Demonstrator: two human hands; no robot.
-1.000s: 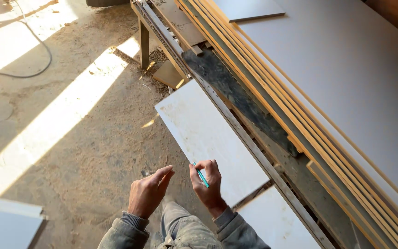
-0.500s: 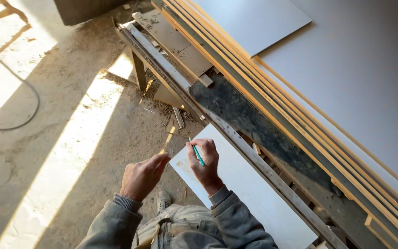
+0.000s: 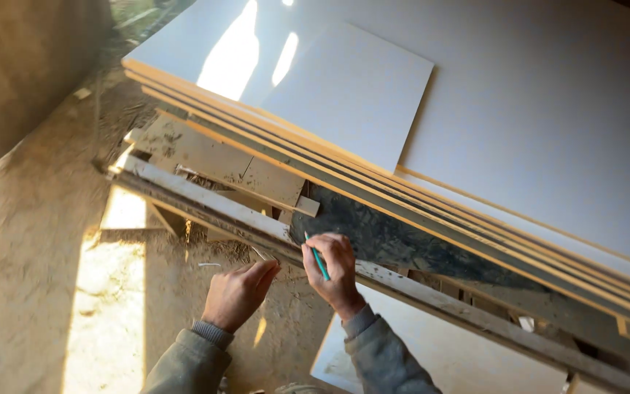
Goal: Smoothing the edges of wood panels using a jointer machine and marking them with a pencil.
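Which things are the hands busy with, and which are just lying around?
In use:
- right hand gripping a green pencil
- left hand, open and holding nothing, beside the long metal rail

Lying about:
- stack of white boards
- smaller white panel on top of the stack
- worn wooden board
- white panel on the dusty floor

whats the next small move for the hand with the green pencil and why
Probably lower the pencil tip onto the rail: the right hand already rests against that long worn rail with the tip up, and the left hand hovers open beside it.
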